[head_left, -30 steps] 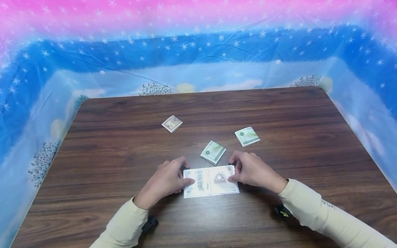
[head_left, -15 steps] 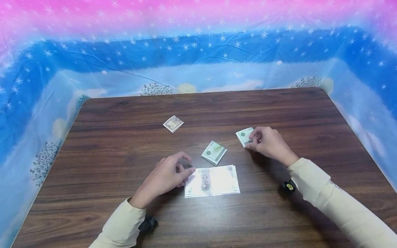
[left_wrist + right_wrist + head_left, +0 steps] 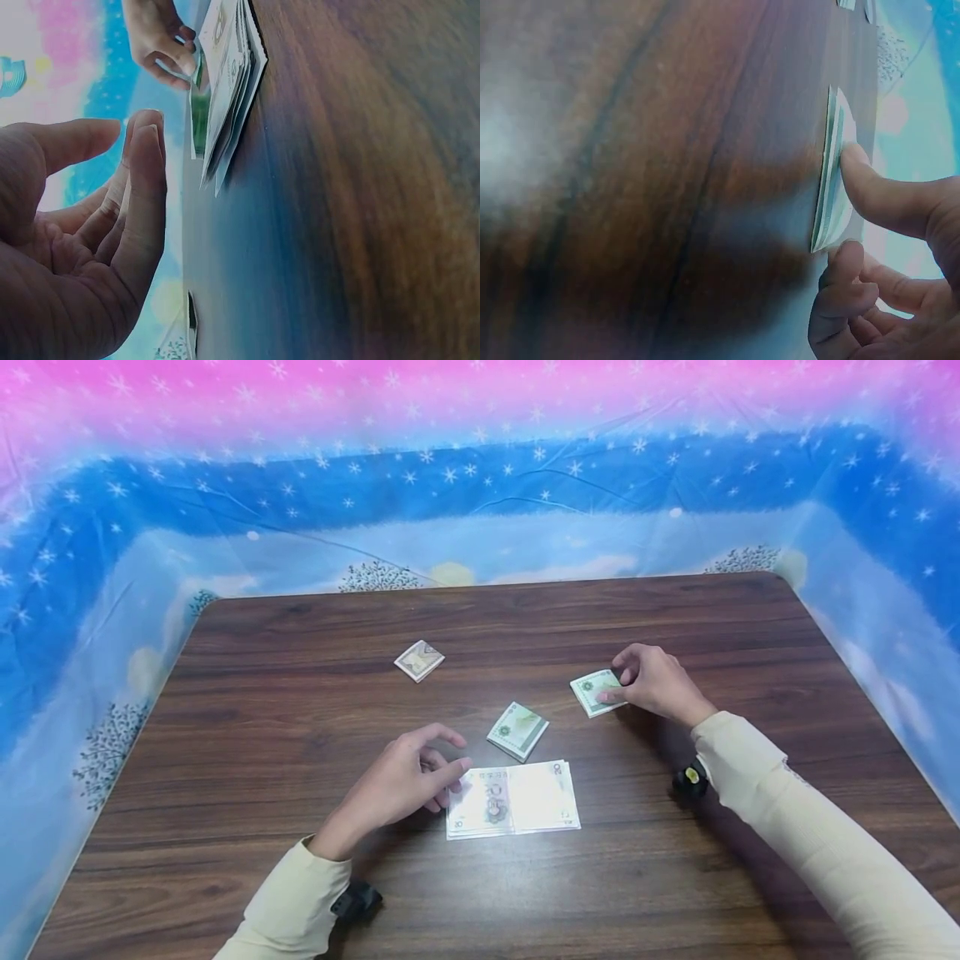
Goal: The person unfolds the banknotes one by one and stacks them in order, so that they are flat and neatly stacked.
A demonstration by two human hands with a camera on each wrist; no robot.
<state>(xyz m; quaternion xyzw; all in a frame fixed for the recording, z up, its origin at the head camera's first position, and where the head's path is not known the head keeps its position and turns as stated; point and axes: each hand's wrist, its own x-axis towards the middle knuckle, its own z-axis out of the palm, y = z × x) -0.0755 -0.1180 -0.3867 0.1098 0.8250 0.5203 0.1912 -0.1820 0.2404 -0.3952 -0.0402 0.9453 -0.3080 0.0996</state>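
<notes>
So the right hand (image 3: 658,683) is gripping a small green, squarish folded paper banknote (image 3: 587,688), which is lying flat on the dark brown wood-grain table (image 3: 300,718), right of the middle. The thumb is pressing on its upper face while the fingers are curling at its far right side, and in the right wrist view the top layer is bowing up a bit. It's looking almost square, so I can't really pick out a long axis; its edges are sitting at a slant to the table edge. The left hand (image 3: 393,777) is hovering at the left end of a flat, pale rectangular stack of paper banknotes (image 3: 536,802), holding nothing, with thumb and fingertips apart; the left wrist view is showing a gap between them and the notes. That stack's long axis is running left to right, right end angling very slightly away from the person, and glare is washing out much of the print. A second green folded paper banknote (image 3: 517,732) is lying just beyond the stack, turned like a diamond with one corner pointing away. A brownish folded paper banknote (image 3: 420,661) is sitting farther back on the left, also diamond-wise.
</notes>
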